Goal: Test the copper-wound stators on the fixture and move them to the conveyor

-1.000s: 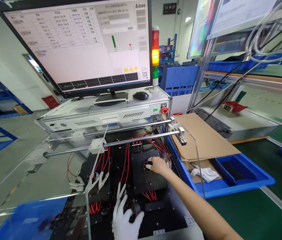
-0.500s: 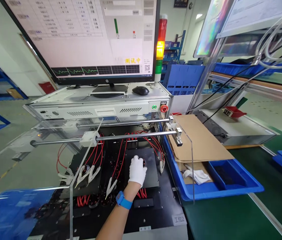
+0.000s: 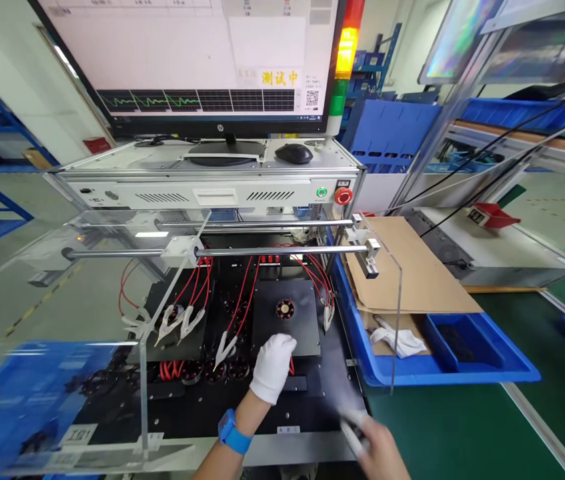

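Note:
My left hand (image 3: pixel 272 367), in a white glove with a blue watch (image 3: pixel 233 432) at the wrist, lies over the front edge of a square black plate (image 3: pixel 267 327). Its fingers are curled together; what they grip, if anything, is hidden. Red wires (image 3: pixel 291 365) show just beside the fingertips. A small round motor with copper windings (image 3: pixel 285 309) sits in the plate, apart from the hand. My right hand (image 3: pixel 375 443) is at the lower right, over the bench's front corner. Motion smears its fingers, and something whitish and dark shows at them.
White clips (image 3: pixel 223 350) on red leads lie left of the plate, with more clips (image 3: pixel 329 313) at its right. Metal rails (image 3: pixel 272 251) and a clear cover (image 3: pixel 145 400) span the bench. A blue tray (image 3: pixel 377 377) holds a white glove (image 3: pixel 397 339). Several motors (image 3: pixel 238 367) lie in front.
My left hand has drawn back toward me from the motor to the plate's front edge, uncovering the motor. My right hand has come into view at the lower right. The view has shifted slightly.

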A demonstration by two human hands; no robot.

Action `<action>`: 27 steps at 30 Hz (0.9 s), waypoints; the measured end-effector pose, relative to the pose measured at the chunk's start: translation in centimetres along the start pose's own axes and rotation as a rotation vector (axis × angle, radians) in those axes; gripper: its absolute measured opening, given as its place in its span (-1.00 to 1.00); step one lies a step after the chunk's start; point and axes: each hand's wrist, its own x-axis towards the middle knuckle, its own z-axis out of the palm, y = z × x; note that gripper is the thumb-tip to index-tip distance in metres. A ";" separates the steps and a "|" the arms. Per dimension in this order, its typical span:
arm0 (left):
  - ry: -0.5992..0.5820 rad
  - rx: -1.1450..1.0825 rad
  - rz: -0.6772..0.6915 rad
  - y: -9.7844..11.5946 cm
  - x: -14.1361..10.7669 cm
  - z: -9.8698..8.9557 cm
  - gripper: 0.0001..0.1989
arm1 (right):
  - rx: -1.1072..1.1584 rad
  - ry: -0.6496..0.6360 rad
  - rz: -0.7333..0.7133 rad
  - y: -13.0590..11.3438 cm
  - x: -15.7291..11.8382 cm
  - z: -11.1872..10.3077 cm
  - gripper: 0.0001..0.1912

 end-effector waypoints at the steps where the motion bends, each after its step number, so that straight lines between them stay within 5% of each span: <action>1: 0.012 -0.038 0.056 -0.2 -0.8 0.3 -0.80 | 0.124 0.005 -0.091 -2.3 2.8 0.3 -0.67; 4: 0.152 -0.170 0.031 -0.6 -1.8 -0.6 -0.81 | 0.239 0.174 -0.200 -9.1 10.7 -0.1 -0.68; 8: 0.327 -0.227 -0.210 -1.3 0.3 -2.9 -0.63 | -0.074 0.143 -0.334 -14.0 16.5 -1.6 -0.77; 11: 0.275 -0.268 -0.180 -2.4 2.5 -2.8 -0.53 | -0.454 0.011 -0.380 -15.1 17.4 -2.0 -0.79; 15: 0.258 -0.482 -0.135 -3.6 4.3 -1.0 -0.77 | -0.831 -0.091 -0.503 -15.5 17.5 -2.0 -0.76; 20: 0.304 -0.809 -0.256 -4.0 4.1 -0.5 -0.84 | -0.961 -0.189 -0.677 -16.3 18.8 -2.9 -0.78; 27: 0.310 -1.012 -0.380 -3.9 3.6 -0.2 -0.81 | -1.030 -0.279 -0.597 -17.8 19.8 -2.6 -0.77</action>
